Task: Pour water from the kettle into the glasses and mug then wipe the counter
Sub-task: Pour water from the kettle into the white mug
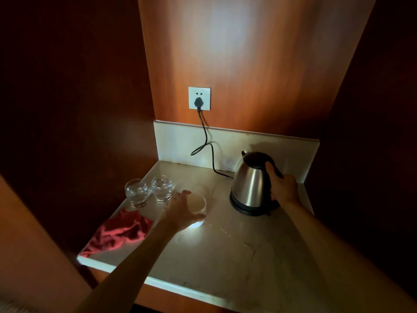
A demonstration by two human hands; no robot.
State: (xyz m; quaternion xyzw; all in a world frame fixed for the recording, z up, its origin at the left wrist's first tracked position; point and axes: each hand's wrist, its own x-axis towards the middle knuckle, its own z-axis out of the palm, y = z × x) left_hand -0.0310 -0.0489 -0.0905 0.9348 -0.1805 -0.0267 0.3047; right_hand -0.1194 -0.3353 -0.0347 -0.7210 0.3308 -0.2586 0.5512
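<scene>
A steel kettle (249, 185) with a black lid and handle sits on its black base at the back right of the counter (237, 245). My right hand (283, 188) grips the kettle's handle. A white mug (198, 205) stands near the counter's middle, and my left hand (182, 210) curls round its left side. Two clear glasses (136, 192) (161, 189) holding water stand side by side at the left. A crumpled red cloth (119, 231) lies at the front left edge.
A black cord (206, 143) runs from the wall socket (199, 98) down to the kettle base. Dark wooden walls close the alcove in on the left, back and right. A pale splashback (180, 143) lines the rear.
</scene>
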